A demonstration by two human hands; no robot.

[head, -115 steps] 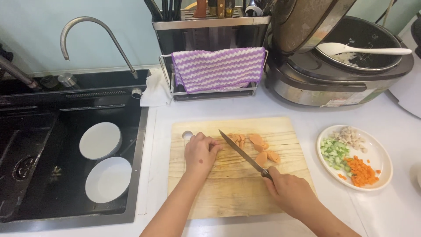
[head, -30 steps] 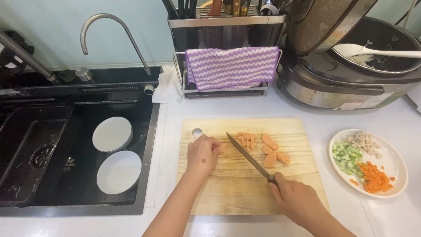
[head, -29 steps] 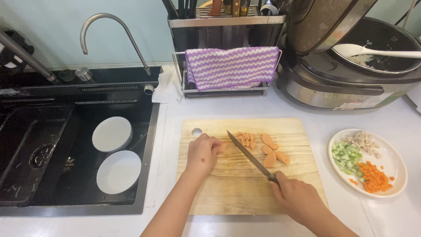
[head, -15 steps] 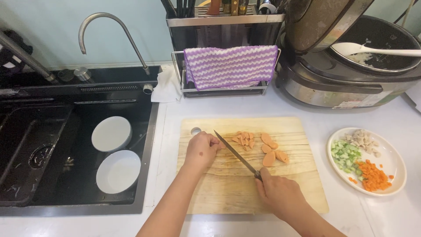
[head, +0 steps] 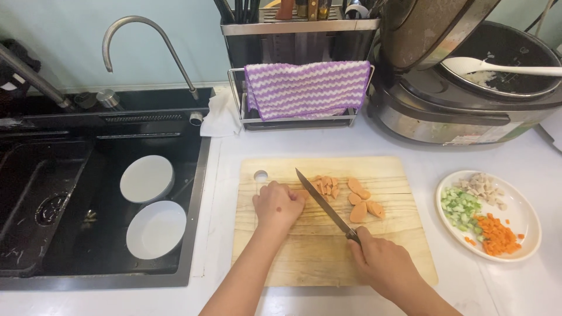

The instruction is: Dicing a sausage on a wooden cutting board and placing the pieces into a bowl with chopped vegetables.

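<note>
While the left hand pins sausage (fingers curled), the right hand clasps a knife.

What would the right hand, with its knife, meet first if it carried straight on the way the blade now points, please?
Probably the left hand: the knife in the right hand points up-left, its tip beside the fingers holding the pink-orange slices. Depth is unclear.
</note>
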